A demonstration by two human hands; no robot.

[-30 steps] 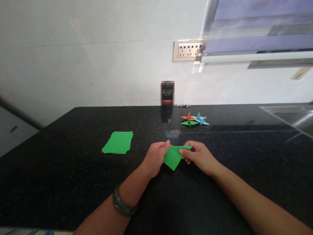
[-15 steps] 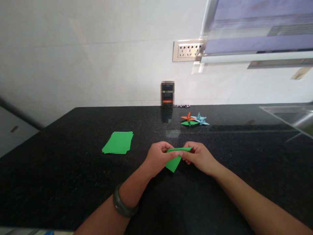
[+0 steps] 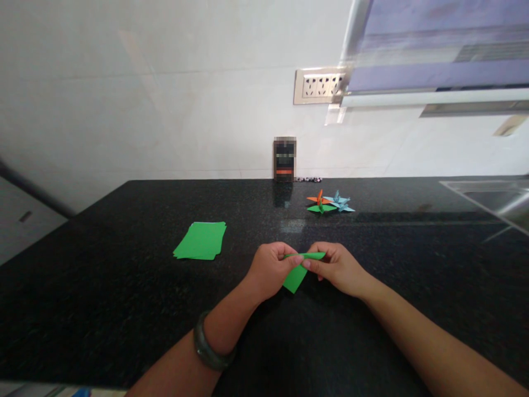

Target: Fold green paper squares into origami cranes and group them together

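A partly folded sheet of green paper (image 3: 295, 278) is held between my two hands above the dark countertop. My left hand (image 3: 270, 269) pinches it from the left, thumb on the near face near the folded top edge. From the other side my right hand (image 3: 335, 268) grips the same edge, its thumb close to the left thumb. One pointed corner of the paper hangs down toward me. The fingers behind the sheet are partly hidden.
To the left lies a stack of green paper sheets (image 3: 200, 241). Folded paper cranes in orange (image 3: 319, 199), green (image 3: 321, 208) and light blue (image 3: 338, 198) sit beyond my hands. A dark phone-like object (image 3: 285, 160) leans on the wall. A sink (image 3: 496, 201) is at right.
My left thumb has slid slightly right along the paper's upper edge, and both hands sit a touch lower. The folded top edge looks narrower and more rolled over.
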